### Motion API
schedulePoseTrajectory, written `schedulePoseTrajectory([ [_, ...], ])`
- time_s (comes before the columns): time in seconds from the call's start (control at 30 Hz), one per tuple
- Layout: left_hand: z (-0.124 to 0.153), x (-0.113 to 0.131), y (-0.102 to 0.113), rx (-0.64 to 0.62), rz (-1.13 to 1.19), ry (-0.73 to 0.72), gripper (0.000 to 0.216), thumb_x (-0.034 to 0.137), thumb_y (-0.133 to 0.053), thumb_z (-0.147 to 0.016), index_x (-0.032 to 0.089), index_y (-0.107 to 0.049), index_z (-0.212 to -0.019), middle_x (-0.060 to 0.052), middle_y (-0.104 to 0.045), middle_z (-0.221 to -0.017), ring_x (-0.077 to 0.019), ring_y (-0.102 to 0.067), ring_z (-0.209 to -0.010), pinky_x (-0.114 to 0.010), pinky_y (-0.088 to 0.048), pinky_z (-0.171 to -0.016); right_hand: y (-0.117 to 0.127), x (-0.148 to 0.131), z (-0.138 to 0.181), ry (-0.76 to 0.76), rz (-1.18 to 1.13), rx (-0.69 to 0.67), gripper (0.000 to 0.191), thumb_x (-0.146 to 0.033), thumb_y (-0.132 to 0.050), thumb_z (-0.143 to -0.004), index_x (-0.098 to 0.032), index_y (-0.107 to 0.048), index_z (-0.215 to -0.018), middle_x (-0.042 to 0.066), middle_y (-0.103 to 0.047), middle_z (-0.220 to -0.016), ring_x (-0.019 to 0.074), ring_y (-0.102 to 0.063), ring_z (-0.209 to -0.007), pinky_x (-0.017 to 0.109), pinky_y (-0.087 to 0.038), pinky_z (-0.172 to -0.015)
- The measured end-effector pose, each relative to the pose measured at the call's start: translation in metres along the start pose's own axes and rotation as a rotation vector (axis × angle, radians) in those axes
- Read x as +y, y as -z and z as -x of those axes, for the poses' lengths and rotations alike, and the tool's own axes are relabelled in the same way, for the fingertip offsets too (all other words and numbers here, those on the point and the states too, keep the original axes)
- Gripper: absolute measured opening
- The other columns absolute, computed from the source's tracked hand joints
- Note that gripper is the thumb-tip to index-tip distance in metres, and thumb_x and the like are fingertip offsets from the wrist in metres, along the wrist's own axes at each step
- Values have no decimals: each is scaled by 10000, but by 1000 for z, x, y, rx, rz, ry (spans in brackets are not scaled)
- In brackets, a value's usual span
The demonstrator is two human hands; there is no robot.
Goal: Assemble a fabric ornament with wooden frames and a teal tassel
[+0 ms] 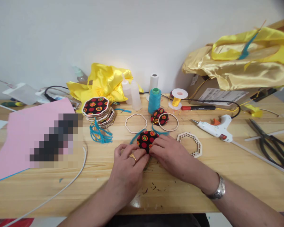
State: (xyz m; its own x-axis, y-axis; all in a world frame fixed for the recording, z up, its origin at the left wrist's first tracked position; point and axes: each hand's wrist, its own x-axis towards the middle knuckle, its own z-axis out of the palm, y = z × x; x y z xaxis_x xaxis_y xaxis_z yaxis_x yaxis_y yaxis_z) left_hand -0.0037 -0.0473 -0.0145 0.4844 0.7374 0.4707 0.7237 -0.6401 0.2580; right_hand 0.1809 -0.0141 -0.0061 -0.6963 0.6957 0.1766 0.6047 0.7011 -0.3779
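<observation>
Both my hands are closed on a small scallop-edged piece covered in black fabric with red and yellow flowers (145,140). My left hand (130,164) grips its lower left edge, a gold ring on one finger. From the right, my right hand (169,153) presses on its other edge, with fingertips partly hidden. Teal thread (135,137) sticks out behind the piece on both sides. Just beyond lie a thin scalloped wooden frame (126,126), a round wooden ring (178,121) and a second flowered fabric piece (159,116). A latticed wooden octagon (200,148) sits beside my right hand.
A stack of flowered pieces (96,106) and a teal tassel bundle (100,134) lie to the left. Behind stand a teal thread cone (154,101) and squeeze bottles (135,96). On the right are a glue gun (215,127), black scissors (272,143) and a cloth-covered box (203,91).
</observation>
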Motion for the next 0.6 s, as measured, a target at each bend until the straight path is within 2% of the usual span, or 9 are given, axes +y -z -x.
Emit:
schedulePoseTrajectory([
  [0.13,2,-4,0,17,37,47,323,-4,-471,-766,170,-623,-991,-70,-697,-989,-262,-513,-991,-471,-381,-858,6,2,0,-46,-88,105,160,-163,-445,-910,-178,-603,-931,52,-616,-887,174,-524,-847,311,-424,-765],
  [0.23,-2,-7,4,7,53,156,446,-34,-419,-744,150,-540,-1132,-96,-654,-1083,-260,-467,-1045,-479,-394,-906,12,4,1,-220,-109,197,179,-165,-436,-903,-166,-592,-990,67,-638,-900,176,-563,-831,304,-439,-749],
  [0.4,-18,-9,14,-169,55,396,549,-5,-404,-723,140,-431,-1252,-100,-639,-1095,-268,-456,-1055,-473,-422,-892,17,4,3,-537,-151,164,213,-161,-442,-860,-202,-543,-1043,32,-676,-800,176,-612,-690,289,-427,-631],
  [0.6,-27,-12,13,-196,79,467,562,16,-406,-739,121,-388,-1291,-106,-632,-1149,-273,-462,-1065,-482,-419,-911,21,-1,3,-667,-343,151,214,-111,-454,-806,-200,-536,-982,31,-703,-847,170,-643,-760,284,-442,-678],
])
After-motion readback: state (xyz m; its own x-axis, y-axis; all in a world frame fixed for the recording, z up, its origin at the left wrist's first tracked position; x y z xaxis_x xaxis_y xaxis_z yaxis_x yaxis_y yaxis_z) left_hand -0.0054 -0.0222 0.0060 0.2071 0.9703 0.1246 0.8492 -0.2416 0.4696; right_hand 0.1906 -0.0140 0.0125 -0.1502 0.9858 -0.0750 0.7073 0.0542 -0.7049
